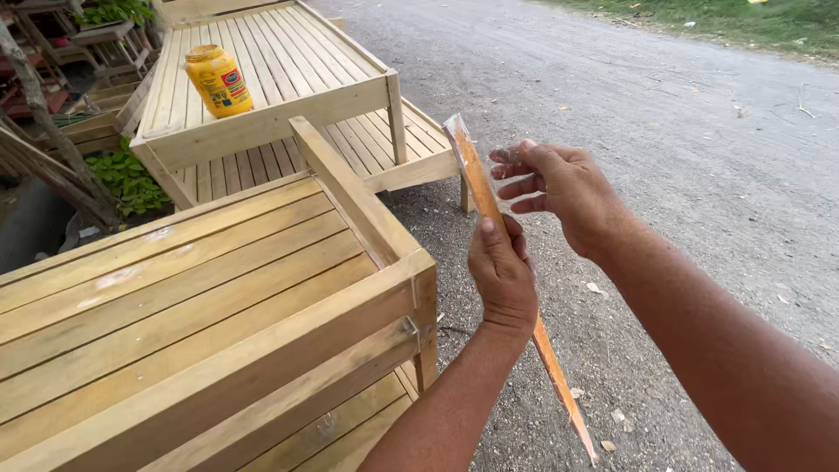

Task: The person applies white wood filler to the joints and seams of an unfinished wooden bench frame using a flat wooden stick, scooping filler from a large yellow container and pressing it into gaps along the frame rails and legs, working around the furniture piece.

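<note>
Left hand (502, 275) fingers wrapped tight around the orange wooden strip (489, 210) mid-length, strip tilted over the gravel ground (682, 131). Right hand (559, 188) fingers loosely spread, fingertips just beside the strip's upper part; contact unclear.

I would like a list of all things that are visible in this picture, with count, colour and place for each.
wooden strip: one, orange, long and thin, held slanting at centre right, top end up, bottom end near the ground
jar: one, yellow with a yellow lid, on the far slatted table, upper left
slatted wooden tables: at least two, pale wood, one near at left and one farther behind it, each with a lower shelf
green plants: a few, left edge beside the tables
gravel ground: grey, right half
grass: green band, top right
left hand: one, gripping the wooden strip near its middle
right hand: one, fingers spread, at the strip's upper part; contact unclear
</note>
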A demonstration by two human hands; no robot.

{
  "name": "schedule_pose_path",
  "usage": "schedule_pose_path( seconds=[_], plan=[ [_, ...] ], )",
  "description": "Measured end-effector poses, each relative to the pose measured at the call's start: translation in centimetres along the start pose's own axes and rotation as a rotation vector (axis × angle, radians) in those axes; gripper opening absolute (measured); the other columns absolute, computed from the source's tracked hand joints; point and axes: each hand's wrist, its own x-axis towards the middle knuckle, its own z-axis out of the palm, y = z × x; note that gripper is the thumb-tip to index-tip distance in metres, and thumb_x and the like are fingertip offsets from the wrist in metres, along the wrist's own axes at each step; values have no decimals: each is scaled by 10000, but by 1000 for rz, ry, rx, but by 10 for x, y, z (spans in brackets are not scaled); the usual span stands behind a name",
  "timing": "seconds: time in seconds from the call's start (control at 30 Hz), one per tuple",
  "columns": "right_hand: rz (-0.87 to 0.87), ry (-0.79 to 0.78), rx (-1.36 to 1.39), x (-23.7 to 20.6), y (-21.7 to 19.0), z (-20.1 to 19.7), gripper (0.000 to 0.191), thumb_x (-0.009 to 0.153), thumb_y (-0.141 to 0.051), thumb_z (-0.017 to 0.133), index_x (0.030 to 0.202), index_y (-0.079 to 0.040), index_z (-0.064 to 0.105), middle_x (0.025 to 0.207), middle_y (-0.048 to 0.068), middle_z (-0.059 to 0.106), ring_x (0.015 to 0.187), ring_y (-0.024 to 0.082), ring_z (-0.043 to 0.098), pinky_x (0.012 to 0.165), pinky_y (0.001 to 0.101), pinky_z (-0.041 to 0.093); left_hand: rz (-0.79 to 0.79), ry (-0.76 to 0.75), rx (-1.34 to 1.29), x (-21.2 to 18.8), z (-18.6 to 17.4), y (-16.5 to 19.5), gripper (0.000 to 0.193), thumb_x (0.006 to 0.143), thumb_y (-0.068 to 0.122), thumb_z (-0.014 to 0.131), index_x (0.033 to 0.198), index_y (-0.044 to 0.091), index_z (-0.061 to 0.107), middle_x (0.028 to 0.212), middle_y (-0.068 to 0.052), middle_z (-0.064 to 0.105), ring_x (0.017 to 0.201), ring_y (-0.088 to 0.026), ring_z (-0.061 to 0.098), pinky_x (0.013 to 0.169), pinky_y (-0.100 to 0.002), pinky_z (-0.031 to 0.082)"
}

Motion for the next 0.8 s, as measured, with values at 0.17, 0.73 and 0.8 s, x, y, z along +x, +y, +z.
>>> schedule_pose_path(
  seconds=[0.17,0.73,0.8],
  plan=[
    [9,-72,-4,61,22,-22,461,1055,-342,405,1204,-5,681,1095,148,706,973,224,664,821,391,569,34,97,57,44,11,-39,553,1073,570,304,887,100,528,675,26,443,501,-51,398,407,-204,367],
    [-206,-696,65,296,16,-16,457,1024,-353,488,1346,-59,625,1126,98,676,914,175,688,807,361,585,393,629,237,234,4,-67,569,1081,529,307,893,44,538,609,6,447,383,-61,403,319,-218,346],
    [-205,-747,94,319,20,4,448,1020,-341,495,1344,-63,631,1117,91,678,897,165,689,796,354,581,398,671,237,257,-3,-71,570,1081,526,307,892,43,543,599,7,447,375,-64,398,317,-222,343]
  ],
)
